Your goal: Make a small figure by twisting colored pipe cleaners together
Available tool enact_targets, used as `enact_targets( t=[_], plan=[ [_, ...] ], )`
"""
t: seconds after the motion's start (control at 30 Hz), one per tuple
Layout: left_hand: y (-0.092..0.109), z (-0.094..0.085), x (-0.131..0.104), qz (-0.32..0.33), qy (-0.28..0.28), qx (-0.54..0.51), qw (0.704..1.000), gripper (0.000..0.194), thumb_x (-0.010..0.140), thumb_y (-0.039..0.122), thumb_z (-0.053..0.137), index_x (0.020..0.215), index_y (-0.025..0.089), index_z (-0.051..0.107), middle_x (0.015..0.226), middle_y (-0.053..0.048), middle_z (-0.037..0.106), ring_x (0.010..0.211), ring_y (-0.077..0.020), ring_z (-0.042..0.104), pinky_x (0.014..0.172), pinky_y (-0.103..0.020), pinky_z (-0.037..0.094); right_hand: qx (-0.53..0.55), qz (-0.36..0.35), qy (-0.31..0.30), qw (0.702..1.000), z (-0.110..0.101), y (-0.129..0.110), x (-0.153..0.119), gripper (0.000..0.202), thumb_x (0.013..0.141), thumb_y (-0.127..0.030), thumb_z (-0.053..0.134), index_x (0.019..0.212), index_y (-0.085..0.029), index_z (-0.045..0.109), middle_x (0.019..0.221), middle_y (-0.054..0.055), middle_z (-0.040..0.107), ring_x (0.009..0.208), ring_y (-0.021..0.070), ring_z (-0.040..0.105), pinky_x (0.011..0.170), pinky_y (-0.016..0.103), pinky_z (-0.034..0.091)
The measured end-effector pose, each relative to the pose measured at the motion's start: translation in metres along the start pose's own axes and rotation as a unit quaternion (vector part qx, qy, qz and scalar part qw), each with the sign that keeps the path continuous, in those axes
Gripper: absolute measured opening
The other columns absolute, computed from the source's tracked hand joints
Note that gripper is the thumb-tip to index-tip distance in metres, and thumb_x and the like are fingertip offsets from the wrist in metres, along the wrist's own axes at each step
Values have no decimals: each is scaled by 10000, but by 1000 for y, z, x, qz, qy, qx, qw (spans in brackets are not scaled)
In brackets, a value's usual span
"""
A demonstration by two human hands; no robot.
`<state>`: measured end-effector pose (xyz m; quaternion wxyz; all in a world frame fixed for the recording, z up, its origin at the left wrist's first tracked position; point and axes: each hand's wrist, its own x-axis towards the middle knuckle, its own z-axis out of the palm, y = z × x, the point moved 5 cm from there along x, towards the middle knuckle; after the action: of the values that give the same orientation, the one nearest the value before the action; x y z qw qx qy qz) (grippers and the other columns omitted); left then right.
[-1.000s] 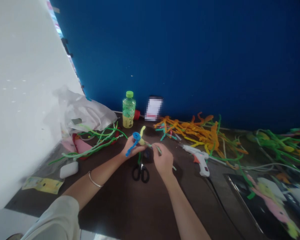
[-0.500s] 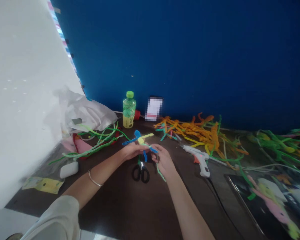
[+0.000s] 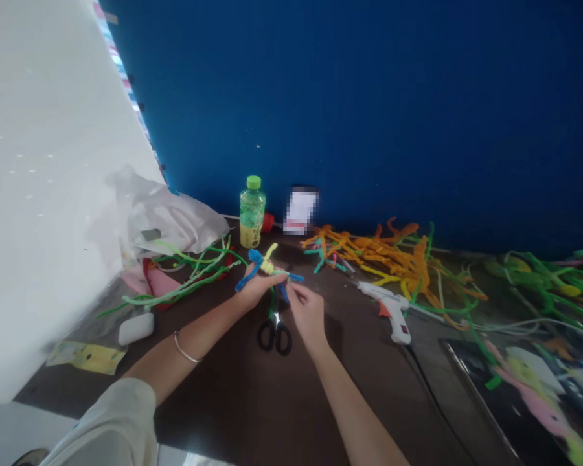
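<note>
A small pipe-cleaner figure (image 3: 267, 266) in blue and yellow is held above the dark table. My left hand (image 3: 258, 290) is closed round its middle, thumb along the top. At the figure's blue lower end, my right hand (image 3: 308, 318) pinches with thumb and forefinger at a light green pipe cleaner (image 3: 287, 279), of which only a short bit shows. Just below the hands lie scissors (image 3: 274, 338) with black handles, their blades pointing away from me and partly hidden.
Behind stand a green-capped bottle (image 3: 252, 213) and a phone (image 3: 300, 210). To the right are orange pipe cleaners (image 3: 383, 254) and a white glue gun (image 3: 393, 314) with its cord. Green pipe cleaners (image 3: 189, 285), a plastic bag (image 3: 175, 217) and a white case (image 3: 137, 329) lie left.
The figure has turned in my left hand, its yellow limb now pointing more upward. My right hand has shifted its pinch; the light green tail that hung below it no longer shows.
</note>
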<state>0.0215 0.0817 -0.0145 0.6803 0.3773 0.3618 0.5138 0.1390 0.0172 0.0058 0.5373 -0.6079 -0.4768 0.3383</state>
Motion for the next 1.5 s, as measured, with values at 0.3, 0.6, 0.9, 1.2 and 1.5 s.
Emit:
enact_targets(
  t=[0.3,0.6,0.9,1.2,1.5],
  plan=[
    [9,3,-2,103,14,111,988,290,533,219,739,668,166,487,654,6,602,643,-124,580,703,-302,470,-357,-212,10,909,2,-15,-7,258,826,-252,411,884,-200,657,806,63,634,710,164,583,619,246,413],
    [3,6,-1,76,-39,119,989,328,537,199,732,798,144,542,742,-50,653,715,-169,620,733,-340,480,-419,-290,23,860,-9,-20,-5,269,867,-225,390,933,-211,650,897,66,630,785,158,587,667,236,402],
    [2,8,-1,15,-107,91,990,361,515,189,756,796,142,535,747,-34,644,711,-143,614,753,-325,473,-83,-86,2,993,-23,-5,14,219,735,-374,568,777,-182,664,780,60,671,712,184,600,666,297,449],
    [-3,15,-7,-99,-177,-65,977,338,554,134,731,792,158,493,680,32,586,631,-85,574,691,-248,440,276,186,-72,940,-6,13,12,236,521,-297,730,675,-158,617,517,-47,533,366,22,353,354,163,180],
    [2,9,-3,-39,-95,-67,992,307,558,174,734,730,150,481,689,23,586,678,-106,589,720,-267,459,124,92,-29,988,1,10,4,249,657,-377,626,751,-146,630,591,-4,590,407,70,439,369,196,303]
  ],
)
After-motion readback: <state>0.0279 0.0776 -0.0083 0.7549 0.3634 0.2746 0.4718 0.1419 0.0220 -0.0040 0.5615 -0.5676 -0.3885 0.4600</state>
